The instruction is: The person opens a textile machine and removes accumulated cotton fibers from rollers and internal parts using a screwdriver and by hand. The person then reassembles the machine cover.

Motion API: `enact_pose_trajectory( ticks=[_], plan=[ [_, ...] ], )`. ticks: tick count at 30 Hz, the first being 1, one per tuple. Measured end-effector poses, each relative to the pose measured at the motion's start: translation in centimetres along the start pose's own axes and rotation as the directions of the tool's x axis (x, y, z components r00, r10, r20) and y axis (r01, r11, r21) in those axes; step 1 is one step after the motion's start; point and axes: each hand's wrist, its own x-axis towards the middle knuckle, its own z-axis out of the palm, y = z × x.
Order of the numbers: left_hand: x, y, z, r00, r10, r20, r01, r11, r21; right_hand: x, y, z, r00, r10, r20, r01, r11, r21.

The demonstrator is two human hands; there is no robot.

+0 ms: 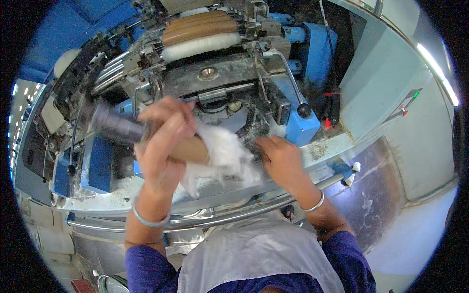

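My left hand (166, 139) is wrapped around a brown roller (191, 150) with a dark grey cylindrical end (115, 124), tilted over the front of the machine and smeared by motion. A loose wad of white fluffy fibre (227, 154) hangs at the brown end and spreads toward my other hand. Whether the fibre is attached to the roller I cannot tell. My right hand (282, 158) is closed at the machine's front ledge, just right of the fibre, its bent fingertips against dark metal parts. What they pinch, if anything, is hidden.
Ahead, brown rollers (200, 30) and a white fluffy roller (201, 47) lie across the machine. A lever with a black knob (304, 111) stands at a blue block (300, 131) on the right. A metal rail (244, 211) runs along the front. A pale panel (386, 73) rises at right.
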Motion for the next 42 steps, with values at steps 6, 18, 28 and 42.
enact_pose_trajectory(
  ticks=[6,18,28,42],
  plan=[
    [-2.2,1.8,-2.7,0.999,0.009,0.045,-0.008,1.000,-0.021,2.7,-1.9,-1.9,0.993,0.087,0.081,-0.089,0.996,0.011],
    [-0.4,3.0,-1.7,0.968,0.068,0.240,-0.140,0.945,0.295,8.3,-7.4,-0.9,0.718,-0.449,0.532,-0.070,0.714,0.697],
    [-1.3,-0.8,-4.9,0.927,-0.269,-0.263,0.118,0.871,-0.477,1.5,-5.0,2.1,0.962,-0.129,0.241,-0.018,0.849,0.528],
    [-3.2,2.4,-10.9,0.910,-0.145,-0.388,-0.281,0.470,-0.837,-3.2,-2.0,2.3,0.876,-0.455,0.162,0.417,0.881,0.223]
  ],
)
